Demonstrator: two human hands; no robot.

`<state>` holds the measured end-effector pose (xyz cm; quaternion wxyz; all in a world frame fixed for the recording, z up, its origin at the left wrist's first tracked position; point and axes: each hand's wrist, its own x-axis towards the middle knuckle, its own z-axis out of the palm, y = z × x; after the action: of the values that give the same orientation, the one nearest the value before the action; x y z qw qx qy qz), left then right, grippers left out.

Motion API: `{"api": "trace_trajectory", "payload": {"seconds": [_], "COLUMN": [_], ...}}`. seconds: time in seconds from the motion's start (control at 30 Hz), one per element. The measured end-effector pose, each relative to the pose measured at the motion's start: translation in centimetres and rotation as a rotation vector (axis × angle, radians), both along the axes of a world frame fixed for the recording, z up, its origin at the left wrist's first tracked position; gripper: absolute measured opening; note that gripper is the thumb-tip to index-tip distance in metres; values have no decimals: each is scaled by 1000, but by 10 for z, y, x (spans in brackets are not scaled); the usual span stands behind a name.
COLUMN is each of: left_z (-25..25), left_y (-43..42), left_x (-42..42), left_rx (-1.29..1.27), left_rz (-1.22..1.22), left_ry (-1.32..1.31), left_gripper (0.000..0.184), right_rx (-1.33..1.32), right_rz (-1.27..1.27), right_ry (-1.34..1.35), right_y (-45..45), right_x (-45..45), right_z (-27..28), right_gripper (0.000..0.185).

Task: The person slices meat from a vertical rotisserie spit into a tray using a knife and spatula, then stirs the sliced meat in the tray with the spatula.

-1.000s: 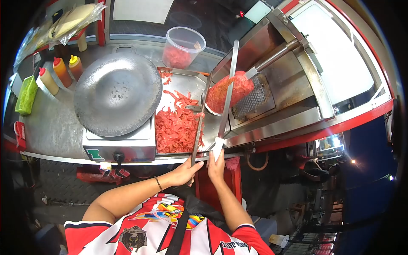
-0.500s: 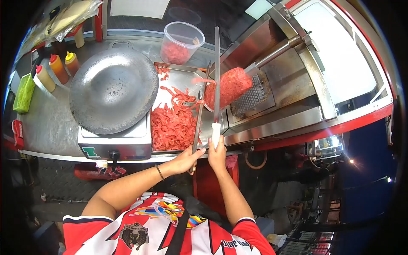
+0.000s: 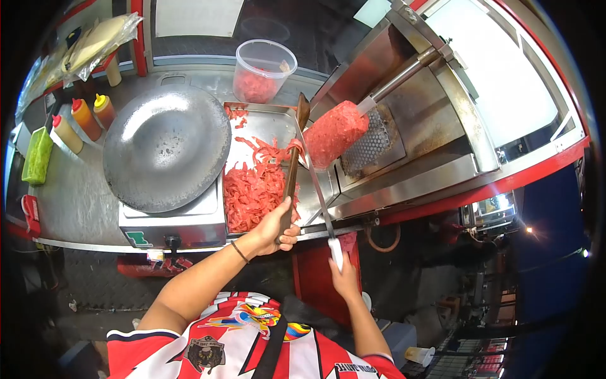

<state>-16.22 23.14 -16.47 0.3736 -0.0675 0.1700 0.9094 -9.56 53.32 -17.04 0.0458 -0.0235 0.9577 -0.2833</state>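
Observation:
My right hand [image 3: 344, 276], closed, grips the white handle of a long knife [image 3: 320, 197]. The blade slants up and left beside the cone of red meat [image 3: 336, 134] on a spit. My left hand [image 3: 278, 230] is wrapped around a long, narrow brown tool [image 3: 291, 178] with a widened far end; its exact kind is unclear. Near the crossing of tool and blade hangs a strip of meat [image 3: 294, 147]. Below and left, shaved red meat [image 3: 255, 189] lies heaped in a metal tray [image 3: 268, 114].
Left of the tray, a round dark griddle pan [image 3: 165, 148] covers a stove [image 3: 173, 230]. A clear bucket [image 3: 264, 63] of meat stands behind the tray. Sauce bottles [image 3: 85, 119] and a green container [image 3: 39, 155] are at far left. The metal grill housing [image 3: 429, 120] surrounds the spit.
My right hand has drawn the knife down and right, tilting its blade left. My left hand has shifted slightly left, turning the brown tool so its wide end shows. The hands have moved apart.

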Motion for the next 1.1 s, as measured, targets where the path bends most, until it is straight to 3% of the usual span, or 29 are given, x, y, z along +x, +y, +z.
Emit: {"api": "trace_trajectory", "payload": {"seconds": [0.1,0.13,0.3,0.67,0.7,0.8,0.87,0.93,1.0,1.07,1.1], "left_z": [-18,-17,-18,-14,-13,-4,-10,-24,-38,-34,-31], "left_y": [-20,-25,-35,-41,-40,-47,-53,-43,-26,-4,0], "left_x": [-7,-7,-2,6,8,28,44,57,57,69,71], "left_rx": [368,371,305,55,3,-215,-352,-433,-534,-678,-675], "left_rz": [-69,-69,-108,-119,-122,-109,-132,-114,-77,-53,-65], "left_ry": [36,29,7,-42,-40,-41,6,111,311,379,436], "left_gripper": [58,58,58,56,54,52,51,50,44,49,62], "right_rx": [32,14,130,208,258,149,-56,-224,-344,-647,-619], "right_rz": [10,-10,17,36,42,-3,-24,-98,-89,-148,-122], "right_ry": [-185,-236,-180,-189,-198,-243,-200,-242,-78,-96,14], "right_y": [62,70,75,87,85,73,99,62,7,-47,-65], "right_x": [41,47,40,41,36,34,39,29,10,-15,-36], "right_z": [27,42,101,146,147,171,150,142,105,76,58], "right_gripper": [29,29,29,29,23,21,20,22,21,20,21]}}
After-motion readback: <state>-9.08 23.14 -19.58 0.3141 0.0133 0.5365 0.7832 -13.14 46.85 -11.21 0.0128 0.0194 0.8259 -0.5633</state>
